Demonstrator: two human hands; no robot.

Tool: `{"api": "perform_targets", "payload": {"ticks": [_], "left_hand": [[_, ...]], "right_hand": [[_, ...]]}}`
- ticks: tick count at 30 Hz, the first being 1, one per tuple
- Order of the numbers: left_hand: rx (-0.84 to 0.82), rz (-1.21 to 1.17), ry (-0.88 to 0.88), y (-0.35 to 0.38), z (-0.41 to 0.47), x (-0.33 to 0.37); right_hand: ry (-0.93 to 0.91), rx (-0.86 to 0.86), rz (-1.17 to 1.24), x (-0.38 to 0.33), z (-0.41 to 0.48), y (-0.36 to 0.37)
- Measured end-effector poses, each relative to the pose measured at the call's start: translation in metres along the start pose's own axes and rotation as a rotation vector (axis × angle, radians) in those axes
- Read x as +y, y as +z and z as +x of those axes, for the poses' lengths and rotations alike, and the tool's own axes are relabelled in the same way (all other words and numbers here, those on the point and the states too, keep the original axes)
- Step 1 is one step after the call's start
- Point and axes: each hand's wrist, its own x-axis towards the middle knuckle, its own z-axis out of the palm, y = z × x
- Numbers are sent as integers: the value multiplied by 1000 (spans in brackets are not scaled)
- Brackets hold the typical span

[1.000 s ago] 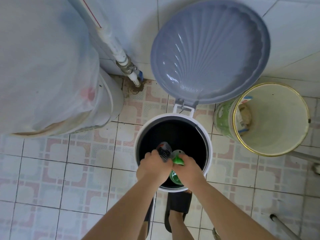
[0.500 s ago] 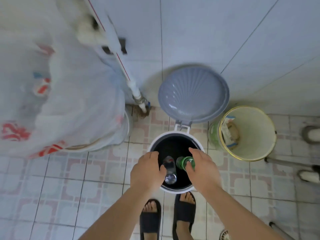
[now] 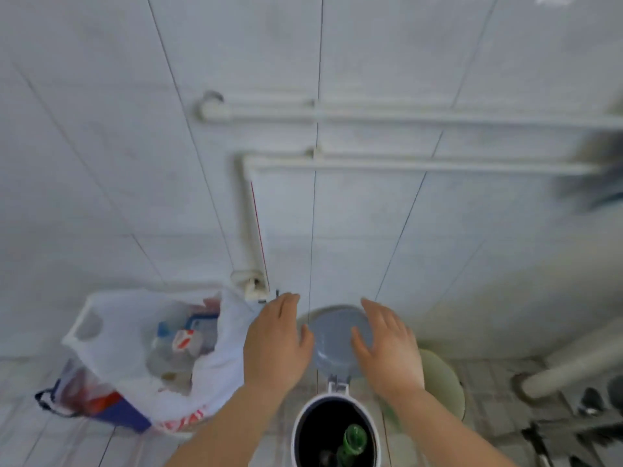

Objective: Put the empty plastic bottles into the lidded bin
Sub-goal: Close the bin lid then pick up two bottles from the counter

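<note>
A round white bin (image 3: pixel 296 429) with a dark inside stands at the bottom centre, its grey-blue lid (image 3: pixel 333 342) raised upright behind it. A green plastic bottle (image 3: pixel 354 441) lies inside the bin, with a darker bottle (image 3: pixel 326 459) beside it at the lower left. My left hand (image 3: pixel 274 345) and my right hand (image 3: pixel 387 347) hover above the bin on either side of the lid, fingers spread, holding nothing.
A white plastic bag (image 3: pixel 148 358) with several bottles and packages sits on the floor at the left. A pale yellow-green bucket (image 3: pixel 445 382) stands right of the bin. White pipes (image 3: pixel 404 163) run along the tiled wall. A grey drain pipe (image 3: pixel 573 362) lies at the right.
Both hands let go of the two bottles, which now lie in the bin, and rose with fingers spread. The view tilted up toward the wall.
</note>
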Motion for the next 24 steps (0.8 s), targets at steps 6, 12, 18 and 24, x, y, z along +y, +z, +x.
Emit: {"api": "perform_targets", "payload": {"ticks": [6, 12, 18, 24], "left_hand": [[118, -28, 127, -95, 16, 63], [229, -79, 255, -164, 12, 137], [311, -140, 423, -206, -13, 222], [296, -199, 596, -212, -79, 321]], "right_hand": [[-30, 233, -23, -60, 1, -101], [-41, 444, -44, -86, -21, -206], [-13, 609, -75, -78, -71, -303], [112, 760, -151, -36, -167, -384]]}}
